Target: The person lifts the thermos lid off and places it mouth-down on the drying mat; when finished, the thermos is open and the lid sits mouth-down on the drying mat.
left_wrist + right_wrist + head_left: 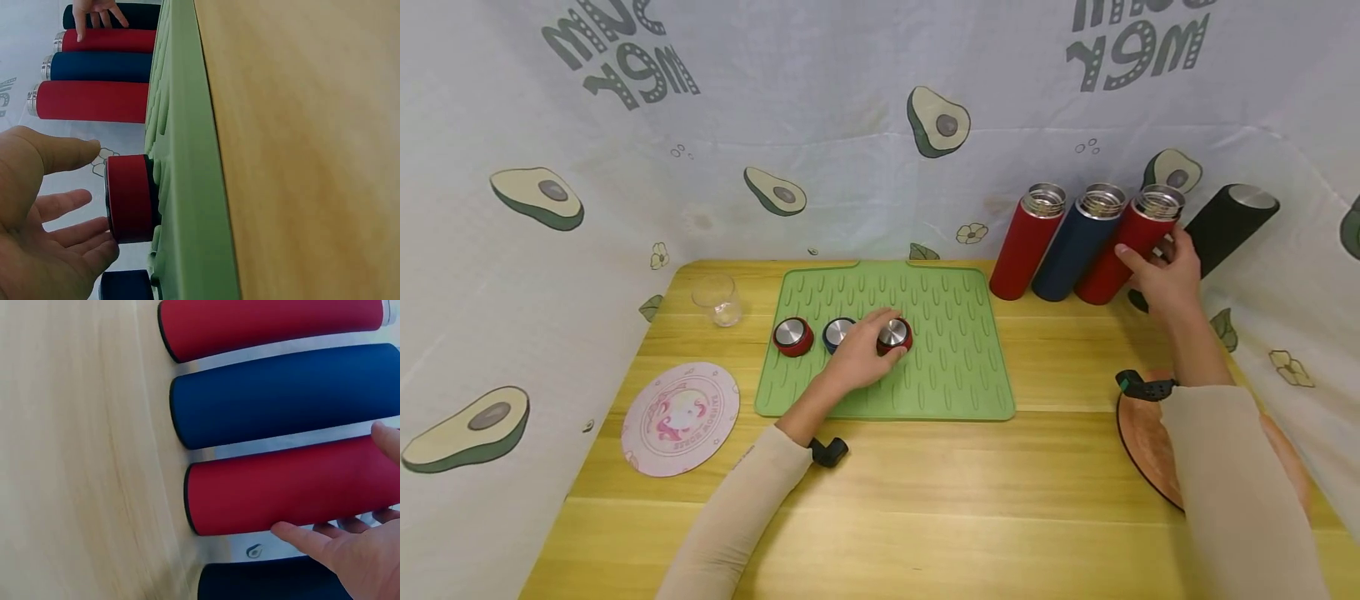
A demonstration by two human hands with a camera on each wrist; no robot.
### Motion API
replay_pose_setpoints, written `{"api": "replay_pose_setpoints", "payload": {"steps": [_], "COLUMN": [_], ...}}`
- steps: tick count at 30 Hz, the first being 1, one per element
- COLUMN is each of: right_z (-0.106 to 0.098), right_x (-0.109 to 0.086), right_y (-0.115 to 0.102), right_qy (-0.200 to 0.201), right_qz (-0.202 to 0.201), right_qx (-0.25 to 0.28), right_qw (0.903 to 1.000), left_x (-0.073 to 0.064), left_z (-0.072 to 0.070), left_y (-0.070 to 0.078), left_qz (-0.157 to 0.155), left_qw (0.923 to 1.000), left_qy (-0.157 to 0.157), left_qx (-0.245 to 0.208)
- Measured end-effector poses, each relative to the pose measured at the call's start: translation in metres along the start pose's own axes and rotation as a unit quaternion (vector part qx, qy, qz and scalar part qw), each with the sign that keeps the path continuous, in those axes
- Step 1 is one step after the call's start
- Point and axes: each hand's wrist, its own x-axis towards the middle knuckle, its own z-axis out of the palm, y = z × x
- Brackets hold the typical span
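Three lids with silver tops sit on the green mat (955,367): a red lid (791,336) at left, a blue lid (837,333) and another red lid (130,199). My left hand (859,357) is at the right-hand red lid, thumb and fingers spread loosely about it. Open-necked bottles stand at the back right: a red bottle (1027,242), a blue bottle (1077,246) and a second red bottle (287,484). My right hand (1172,279) is at that second red bottle, thumb on one side and loosely spread fingers on the other. Beside it stands a black bottle (1228,225) with its top covered.
A clear glass (718,302) stands at the back left. In front of it lies a round pink placemat (681,419). Under my right forearm is a round brown mat (1153,450). A printed white cloth (850,125) hangs behind and beside the wooden table (925,508).
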Motion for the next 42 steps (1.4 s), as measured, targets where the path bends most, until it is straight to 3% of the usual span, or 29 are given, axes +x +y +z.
{"api": "replay_pose_setpoints", "payload": {"steps": [5, 9, 17, 23, 28, 34, 42], "right_z": [-0.003, -0.005, -0.022, -0.036, -0.047, -0.055, -0.060], "right_x": [-0.010, -0.018, -0.027, -0.022, -0.014, -0.003, 0.012], "right_y": [0.004, 0.009, 0.016, 0.019, 0.023, 0.025, 0.028], "right_qy": [0.016, 0.044, 0.113, 0.173, 0.220, 0.210, 0.128], "right_qz": [-0.011, -0.026, -0.096, -0.095, -0.072, -0.028, 0.030], "right_qx": [-0.070, -0.074, -0.042, -0.017, -0.027, -0.062, -0.071], "right_qw": [0.9974, 0.9960, 0.9881, 0.9802, 0.9725, 0.9754, 0.9889], "left_x": [0.000, 0.000, 0.000, 0.004, 0.007, 0.010, 0.015], "left_z": [0.000, -0.001, 0.001, 0.004, 0.006, 0.008, 0.011], "left_y": [0.000, 0.001, 0.000, -0.003, -0.003, -0.001, 0.005], "left_qz": [0.029, 0.046, 0.058, 0.054, 0.055, 0.056, 0.055], "left_qw": [0.9995, 0.9987, 0.9978, 0.9957, 0.9902, 0.9869, 0.9873], "left_qy": [0.012, 0.020, 0.029, 0.037, 0.034, 0.032, 0.026], "left_qx": [0.000, -0.004, -0.012, -0.065, -0.124, -0.148, -0.147]}}
